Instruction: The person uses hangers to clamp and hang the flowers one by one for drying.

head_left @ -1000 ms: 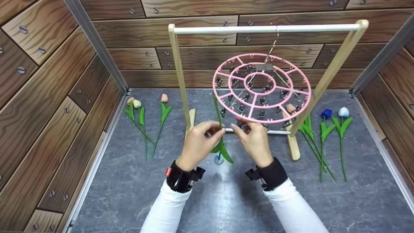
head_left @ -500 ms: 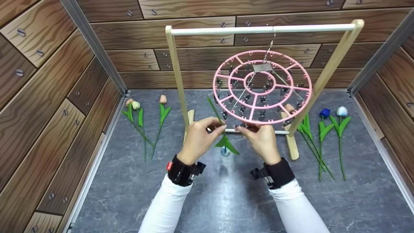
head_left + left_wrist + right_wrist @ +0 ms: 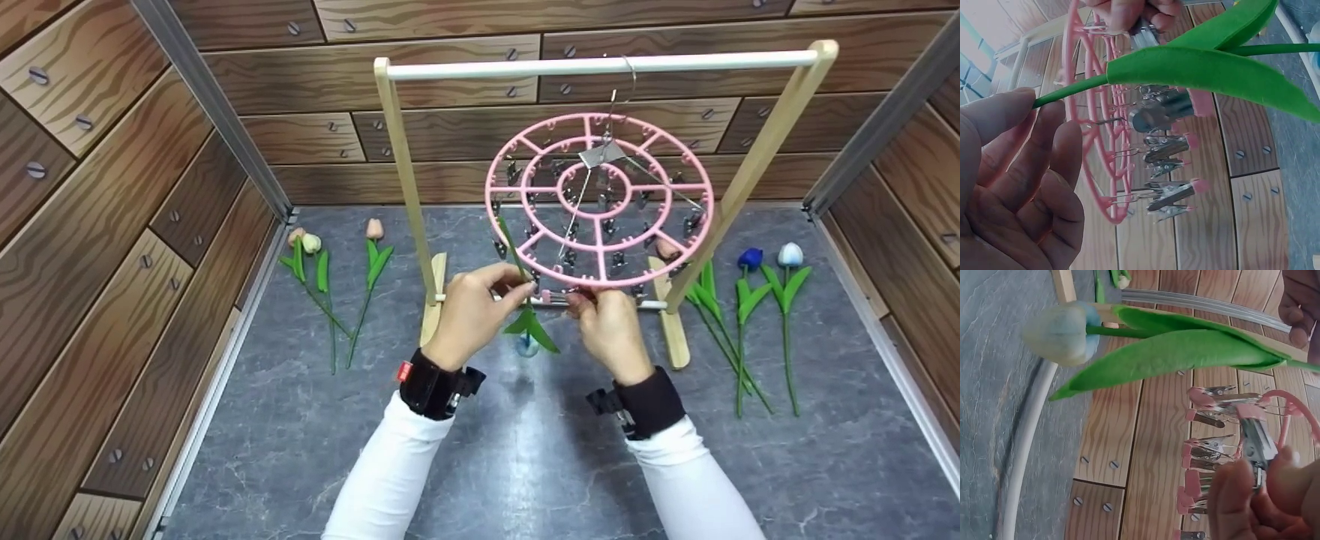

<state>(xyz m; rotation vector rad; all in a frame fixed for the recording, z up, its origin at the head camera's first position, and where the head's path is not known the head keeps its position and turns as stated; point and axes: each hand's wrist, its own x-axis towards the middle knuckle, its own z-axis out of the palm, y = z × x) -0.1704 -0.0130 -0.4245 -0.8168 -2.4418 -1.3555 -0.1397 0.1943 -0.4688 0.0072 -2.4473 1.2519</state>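
Observation:
My left hand pinches the green stem of an artificial tulip between thumb and forefinger. The tulip hangs bloom down, its bloom white with pale blue, and its stem end points up beside the pink round clip hanger. With thumb and fingers my right hand pinches the handles of a metal clip with pink tips at the hanger's near rim. In the right wrist view the clip's tips point toward the tulip's leaves, apart from the stem. Several other metal clips dangle from the hanger.
A wooden rack with a white top bar carries the hanger. Several tulips lie on the grey floor: pink and cream ones at left, blue and white-blue ones at right. Wood-patterned walls surround the floor.
My right hand has gone from loosely curled beside the hanger to gripping a clip. The hanger has turned a little. My left hand has raised the tulip slightly and moved it right.

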